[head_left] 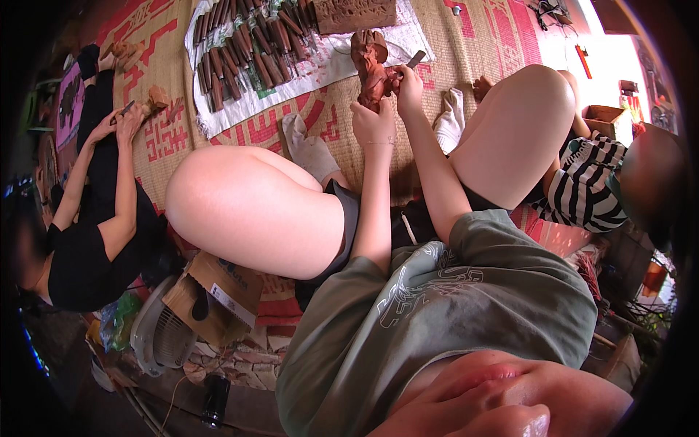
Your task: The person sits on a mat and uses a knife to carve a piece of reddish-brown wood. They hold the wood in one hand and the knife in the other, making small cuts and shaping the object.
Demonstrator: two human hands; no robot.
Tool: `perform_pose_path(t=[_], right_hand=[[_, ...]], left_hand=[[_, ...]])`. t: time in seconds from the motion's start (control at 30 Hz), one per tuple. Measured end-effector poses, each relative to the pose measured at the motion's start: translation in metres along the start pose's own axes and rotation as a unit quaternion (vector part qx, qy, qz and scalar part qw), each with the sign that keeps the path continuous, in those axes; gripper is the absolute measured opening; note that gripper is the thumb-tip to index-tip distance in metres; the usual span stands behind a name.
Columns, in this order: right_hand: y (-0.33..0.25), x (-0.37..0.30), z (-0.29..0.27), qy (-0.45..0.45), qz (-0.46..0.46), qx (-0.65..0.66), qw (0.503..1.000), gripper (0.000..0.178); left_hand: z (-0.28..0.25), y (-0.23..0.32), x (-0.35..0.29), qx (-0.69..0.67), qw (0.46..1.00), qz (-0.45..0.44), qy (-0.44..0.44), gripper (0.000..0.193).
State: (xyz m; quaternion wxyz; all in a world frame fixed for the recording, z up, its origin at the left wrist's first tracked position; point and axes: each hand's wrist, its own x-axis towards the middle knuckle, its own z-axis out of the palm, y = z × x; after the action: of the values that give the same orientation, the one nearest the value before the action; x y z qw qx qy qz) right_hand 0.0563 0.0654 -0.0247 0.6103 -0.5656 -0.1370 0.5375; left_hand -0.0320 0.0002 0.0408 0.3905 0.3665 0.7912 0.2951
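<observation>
My left hand (373, 122) is closed around the lower end of a reddish-brown carved wooden figure (370, 67), which stands up from it over the mat. Beside the figure, my right hand (409, 89) grips a slim carving tool; its dark flat end (416, 60) sticks out above the fingers. The tool's other end meets the figure's side, but the fingers hide its tip. Just left of the figure, several wooden-handled carving tools (251, 47) lie in rows on a white cloth (206, 120).
A brown carved wooden block (355, 16) stands at the cloth's far edge. On the left, a co-worker in black works a pale wood piece (156, 97). Another person in a striped shirt (591, 182) sits at right. A cardboard box (218, 295) and grey fan (162, 331) lie lower left.
</observation>
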Motion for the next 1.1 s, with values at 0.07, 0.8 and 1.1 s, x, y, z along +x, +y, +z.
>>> perform_pose_path(t=[0.07, 0.8, 1.1], right_hand=[[-0.002, -0.002, 0.002, -0.001, 0.005, 0.01, 1.0, 0.017], [-0.047, -0.013, 0.02, -0.04, -0.081, 0.028, 0.995, 0.018], [-0.042, -0.005, 0.013, -0.023, -0.062, 0.023, 0.998, 0.022]], left_hand=[[-0.002, 0.0, 0.0, -0.027, 0.998, 0.039, 0.04, 0.045], [-0.043, 0.048, -0.01, 0.004, 0.966, 0.242, 0.09, 0.031], [-0.066, 0.047, -0.003, 0.054, 0.977, 0.206, -0.022, 0.033]])
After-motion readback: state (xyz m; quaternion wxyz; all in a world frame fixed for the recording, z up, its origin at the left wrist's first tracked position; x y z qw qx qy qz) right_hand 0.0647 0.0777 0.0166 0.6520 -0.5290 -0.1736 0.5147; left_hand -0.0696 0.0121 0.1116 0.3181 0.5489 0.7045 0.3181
